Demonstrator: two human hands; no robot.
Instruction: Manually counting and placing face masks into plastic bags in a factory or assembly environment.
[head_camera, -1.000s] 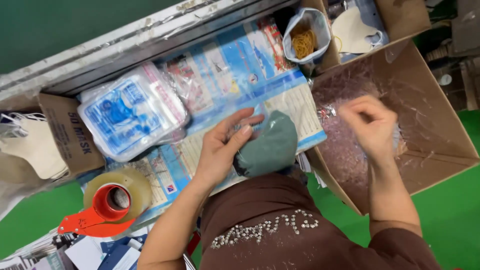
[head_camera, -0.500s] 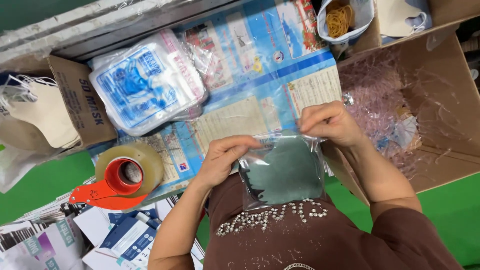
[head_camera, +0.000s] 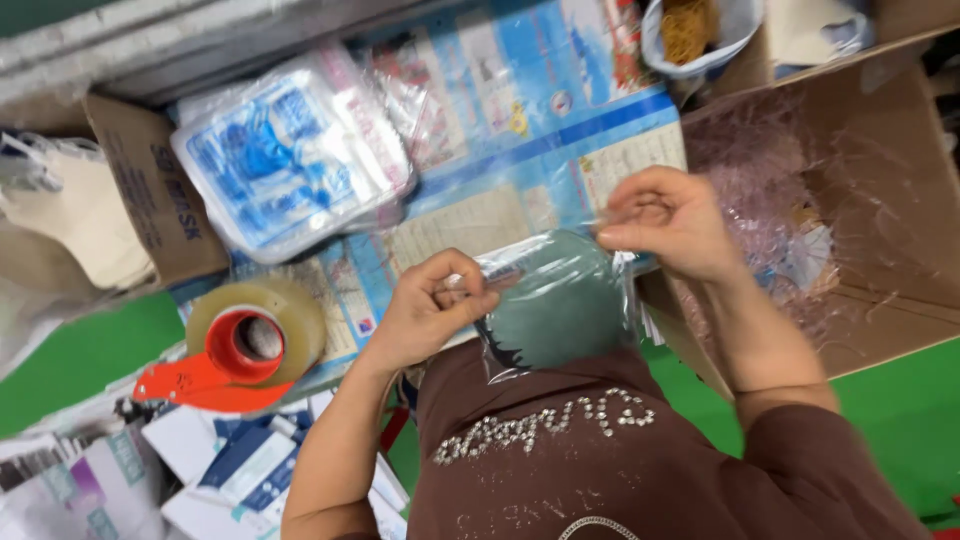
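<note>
The left hand (head_camera: 430, 310) pinched the top left edge of a clear plastic bag (head_camera: 555, 300). The right hand (head_camera: 665, 220) pinched the top right corner of the same bag. Both grips were pressed together on the thin plastic. Inside the bag sat a dark green cloth thing (head_camera: 555, 310), rounded at the top. The bag was held up in front of the person's brown shirt (head_camera: 600, 450), just above the near edge of the worktop (head_camera: 520, 130).

The worktop was covered with blue printed sheets. On its left side lay a stack of clear packets with blue and white things inside (head_camera: 290, 160). A tape roll on a red holder (head_camera: 250, 345) lay just left of the left hand. Beyond it stood a small brown box (head_camera: 155, 190) with cream cloth beside it. To the right, close to the right hand, stood a big open cardboard box (head_camera: 880, 200) full of clear wrap. A white bag of rubber bands (head_camera: 695, 30) sat at the far edge. White and blue packets (head_camera: 240, 460) lay low on the left.
</note>
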